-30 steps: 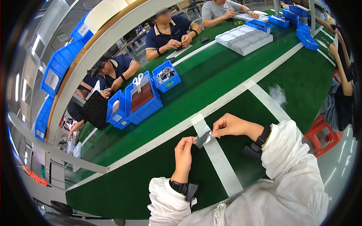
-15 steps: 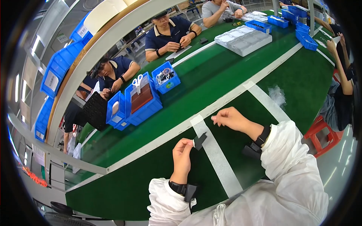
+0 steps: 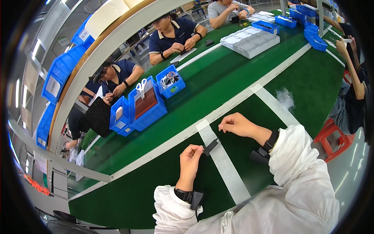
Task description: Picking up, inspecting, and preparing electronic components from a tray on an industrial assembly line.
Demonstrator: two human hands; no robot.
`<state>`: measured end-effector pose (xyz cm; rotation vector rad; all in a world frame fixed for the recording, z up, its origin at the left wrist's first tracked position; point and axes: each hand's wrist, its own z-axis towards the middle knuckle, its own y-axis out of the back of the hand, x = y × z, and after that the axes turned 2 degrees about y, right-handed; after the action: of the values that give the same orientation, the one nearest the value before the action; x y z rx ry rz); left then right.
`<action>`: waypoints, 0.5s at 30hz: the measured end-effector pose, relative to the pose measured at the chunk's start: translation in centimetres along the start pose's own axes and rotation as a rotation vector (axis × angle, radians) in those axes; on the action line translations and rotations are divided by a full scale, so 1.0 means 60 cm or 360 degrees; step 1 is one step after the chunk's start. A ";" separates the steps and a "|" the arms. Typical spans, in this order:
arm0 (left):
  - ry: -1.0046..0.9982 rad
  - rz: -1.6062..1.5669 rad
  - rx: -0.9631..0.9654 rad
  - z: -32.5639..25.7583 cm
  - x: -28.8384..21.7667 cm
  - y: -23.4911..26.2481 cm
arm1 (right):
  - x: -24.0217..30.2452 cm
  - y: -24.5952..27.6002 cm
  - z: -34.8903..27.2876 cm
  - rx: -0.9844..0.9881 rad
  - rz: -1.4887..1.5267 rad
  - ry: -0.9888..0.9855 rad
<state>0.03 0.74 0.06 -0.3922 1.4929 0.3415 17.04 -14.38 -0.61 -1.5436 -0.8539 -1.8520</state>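
A small flat black piece [image 3: 211, 147] is pinched at one end between the thumb and fingers of my left hand [image 3: 189, 163]. It juts out to the right, over a pale strip [image 3: 226, 169] that runs across the green table. My right hand [image 3: 240, 124] is just beyond and to the right of the piece, apart from it. Its thumb and forefinger are pressed together, and whatever is between them is too small to make out.
Crumpled clear plastic [image 3: 285, 99] lies to the right. Beyond a white rail [image 3: 249, 93] stand a blue bin [image 3: 146, 120] with scissors on top, a blue bin of small parts [image 3: 171, 82] and grey trays [image 3: 251, 41]. Co-workers sit across; a red stool [image 3: 333, 142] is at right.
The black piece has turned in my left hand's grip and now shows a broader face. Both hands have barely moved, and the right one stays pinched.
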 end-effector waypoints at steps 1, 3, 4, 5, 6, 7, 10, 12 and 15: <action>0.0017 0.0016 0.0015 -0.001 0.000 0.001 | 0.004 0.000 -0.003 0.0078 0.0016 0.0049; 0.0035 0.0031 0.0030 0.000 0.000 0.001 | 0.011 0.001 -0.007 0.0157 0.0032 0.0096; 0.0040 0.0052 0.0058 0.001 -0.002 0.001 | 0.014 0.003 -0.006 0.0214 0.0016 0.0105; 0.0048 0.0077 0.0076 -0.002 -0.002 0.004 | 0.015 0.001 -0.007 0.0279 0.0006 0.0114; 0.0047 0.0075 0.0077 -0.002 -0.002 0.003 | 0.017 0.002 -0.009 0.0278 0.0003 0.0114; 0.0050 0.0110 0.0080 -0.002 -0.001 0.002 | 0.019 0.002 -0.012 0.0303 -0.0022 0.0177; 0.0059 0.0150 0.0089 -0.003 0.001 0.002 | 0.020 0.003 -0.013 0.0374 -0.0081 0.0224; 0.0066 0.0156 0.0096 -0.002 -0.001 0.002 | 0.022 0.004 -0.013 0.0419 -0.0114 0.0209; 0.0064 0.0221 0.0110 -0.002 -0.003 0.002 | 0.025 0.004 -0.013 0.0426 -0.0166 0.0213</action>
<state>-0.13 0.81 0.24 -0.2423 1.5712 0.3923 16.51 -15.21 0.79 -1.2183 -1.0870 -1.8048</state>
